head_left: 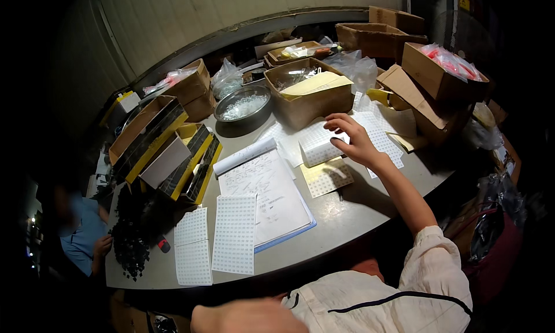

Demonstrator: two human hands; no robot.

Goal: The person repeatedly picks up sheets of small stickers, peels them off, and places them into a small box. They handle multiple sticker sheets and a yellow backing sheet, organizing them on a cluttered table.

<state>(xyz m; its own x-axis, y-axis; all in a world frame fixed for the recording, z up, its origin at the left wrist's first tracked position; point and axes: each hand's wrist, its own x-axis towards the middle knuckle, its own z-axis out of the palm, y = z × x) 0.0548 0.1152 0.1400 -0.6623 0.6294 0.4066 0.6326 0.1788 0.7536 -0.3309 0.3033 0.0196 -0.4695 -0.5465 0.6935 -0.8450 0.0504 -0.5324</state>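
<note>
My right hand (354,139) reaches over the table to a white sheet of small printed labels (318,148). Its fingers and thumb are bent around the right edge of this sheet, which curls up off the table. Under and in front of it lies a yellowish label sheet (327,177). More white label sheets (378,139) spread beside and behind the hand. My left hand (248,317) is low at the bottom edge, near my body and off the table. Motion blurs it and the frame cuts it, so its fingers do not show clearly.
A blue clipboard with written pages (266,200) lies mid-table, with label sheets (234,235) nearer. Beyond stand a round bowl of clear small pieces (244,104) and a cardboard box (312,104). Black-yellow boxes (173,154), black pieces (130,240) and another person (84,235) are left.
</note>
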